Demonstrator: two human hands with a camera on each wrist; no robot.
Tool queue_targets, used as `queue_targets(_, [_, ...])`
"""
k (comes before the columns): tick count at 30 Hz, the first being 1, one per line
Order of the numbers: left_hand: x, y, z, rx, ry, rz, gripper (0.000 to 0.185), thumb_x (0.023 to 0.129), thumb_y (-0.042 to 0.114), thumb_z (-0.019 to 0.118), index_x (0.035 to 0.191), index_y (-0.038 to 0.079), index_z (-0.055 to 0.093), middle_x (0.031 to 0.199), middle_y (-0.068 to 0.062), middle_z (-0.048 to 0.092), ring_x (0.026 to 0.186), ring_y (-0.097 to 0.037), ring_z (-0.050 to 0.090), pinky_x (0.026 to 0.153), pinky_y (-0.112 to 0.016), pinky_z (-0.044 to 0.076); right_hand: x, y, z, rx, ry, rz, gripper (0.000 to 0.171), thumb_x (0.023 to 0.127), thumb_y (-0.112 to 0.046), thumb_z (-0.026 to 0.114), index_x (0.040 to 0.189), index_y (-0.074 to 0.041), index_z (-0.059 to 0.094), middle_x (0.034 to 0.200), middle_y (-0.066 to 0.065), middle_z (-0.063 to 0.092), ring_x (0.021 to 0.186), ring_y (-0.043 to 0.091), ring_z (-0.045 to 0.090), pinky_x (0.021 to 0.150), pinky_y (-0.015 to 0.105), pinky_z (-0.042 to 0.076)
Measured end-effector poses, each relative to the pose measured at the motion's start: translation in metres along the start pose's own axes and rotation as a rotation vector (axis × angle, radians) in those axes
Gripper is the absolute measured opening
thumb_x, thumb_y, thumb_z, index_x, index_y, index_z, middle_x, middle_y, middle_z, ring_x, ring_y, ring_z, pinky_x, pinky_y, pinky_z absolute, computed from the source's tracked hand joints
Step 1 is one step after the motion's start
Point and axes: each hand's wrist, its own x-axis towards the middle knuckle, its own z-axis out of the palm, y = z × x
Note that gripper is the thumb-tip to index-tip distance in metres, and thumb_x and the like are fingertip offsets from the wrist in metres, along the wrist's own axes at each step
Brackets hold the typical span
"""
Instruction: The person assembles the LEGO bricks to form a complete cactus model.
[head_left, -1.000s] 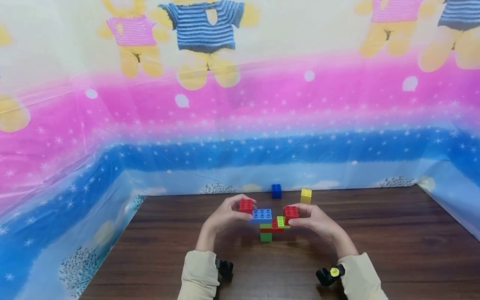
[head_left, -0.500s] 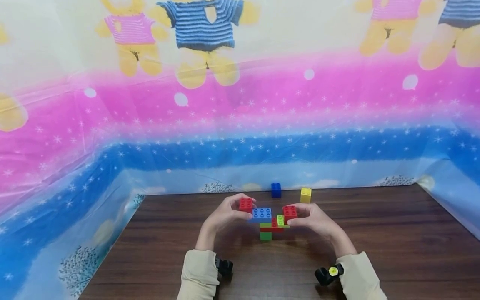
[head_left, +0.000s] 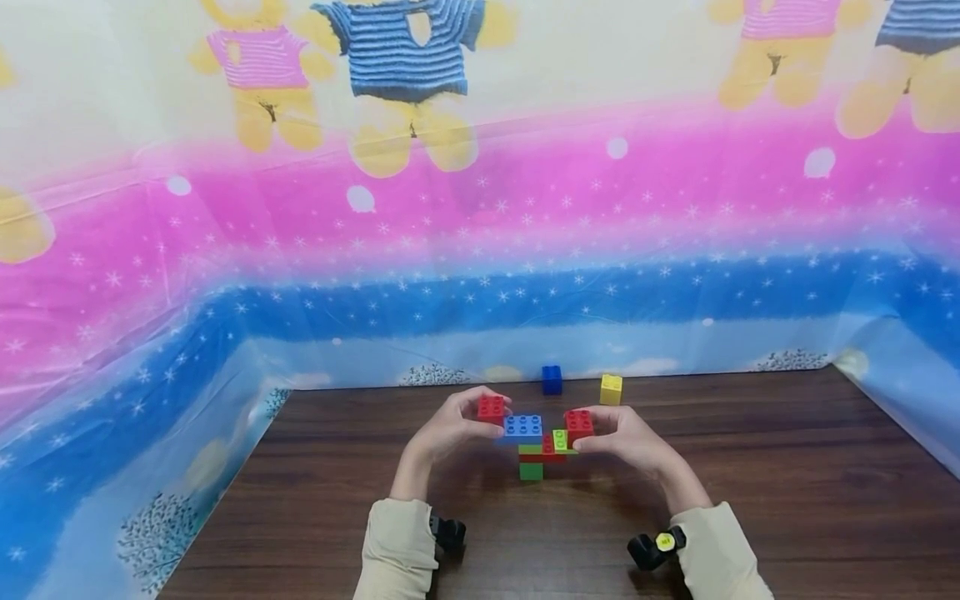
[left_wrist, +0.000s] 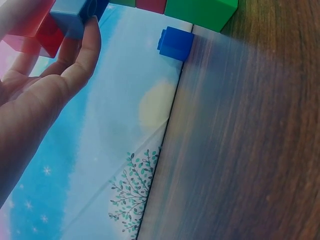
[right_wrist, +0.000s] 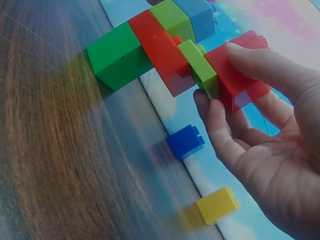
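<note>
On the desk (head_left: 300, 525), both ends of the brick stack (head_left: 531, 456) are being gripped: the left red brick (head_left: 491, 407) by the fingers of the left hand (head_left: 453, 425), beside the light blue brick (head_left: 522, 426), and the right red brick (head_left: 579, 422) by those of the right hand (head_left: 628, 439), against the lime brick (head_left: 559, 440). The overhanging ends are apparently being pressed or steadied; balanced pressure over the green base (head_left: 531, 472) seems needed. Sideways room is being offered, while space near the far edge is being occupied by the dark blue brick (head_left: 551, 380) and yellow brick (head_left: 611, 389).
</note>
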Motion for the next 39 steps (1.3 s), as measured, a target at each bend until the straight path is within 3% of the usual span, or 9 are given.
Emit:
queue_targets(9, [0.0013, 0.0, 0.0, -0.004, -0.006, -0.009, 0.049, 0.084, 0.0, 0.066, 0.129, -0.01, 0.049, 0.134, -0.03, 0.052, 0.106, -0.012, 0.06, 0.09, -0.027, 0.052, 0.0005, 0.0002, -0.0003, 0.004, -0.002, 0.014, 0.051, 0.085, -0.024, 0.073, 0.129, -0.002, 0.059, 0.124, 0.015, 0.064, 0.116, 0.025, 0.054, 0.105, 0.055, 0.042])
queue_targets(17, [0.0012, -0.002, 0.0004, -0.001, -0.005, -0.011, 0.048, 0.084, 0.0, 0.066, 0.128, -0.011, 0.049, 0.135, -0.032, 0.05, 0.106, -0.012, 0.06, 0.09, -0.028, 0.052, 0.0001, -0.0002, 0.0016, -0.001, -0.006, 0.064, 0.053, 0.086, -0.026, 0.073, 0.129, -0.001, 0.058, 0.121, 0.014, 0.067, 0.121, 0.027, 0.054, 0.108, 0.065, 0.033])
queue_targets(23, [0.0007, -0.0007, 0.0013, 0.015, 0.002, -0.01, 0.049, 0.084, 0.002, 0.067, 0.128, -0.01, 0.05, 0.128, -0.018, 0.06, 0.106, -0.013, 0.06, 0.09, -0.029, 0.052, -0.0009, 0.0002, 0.0016, -0.007, -0.025, 0.048, 0.053, 0.086, -0.026, 0.071, 0.13, 0.0, 0.057, 0.122, 0.015, 0.066, 0.116, 0.024, 0.056, 0.108, 0.062, 0.036])
queue_targets(31, [0.0015, -0.0005, 0.0015, -0.031, -0.007, 0.016, 0.053, 0.079, -0.003, 0.068, 0.126, -0.016, 0.047, 0.114, 0.002, 0.066, 0.1, -0.01, 0.062, 0.085, -0.027, 0.053, 0.0007, 0.0021, -0.0025, -0.018, -0.051, -0.015, 0.054, 0.087, -0.024, 0.07, 0.132, 0.003, 0.055, 0.13, 0.02, 0.06, 0.126, 0.031, 0.05, 0.108, 0.059, 0.038])
queue_targets(39, [0.0009, -0.0005, 0.0006, -0.019, 0.002, 0.021, 0.049, 0.08, -0.002, 0.068, 0.124, -0.013, 0.051, 0.117, -0.002, 0.066, 0.099, -0.01, 0.062, 0.084, -0.026, 0.053, 0.0011, 0.0044, -0.0058, 0.002, -0.064, -0.044, 0.06, 0.088, -0.026, 0.069, 0.139, -0.003, 0.05, 0.135, 0.021, 0.057, 0.127, 0.032, 0.05, 0.105, 0.054, 0.043])
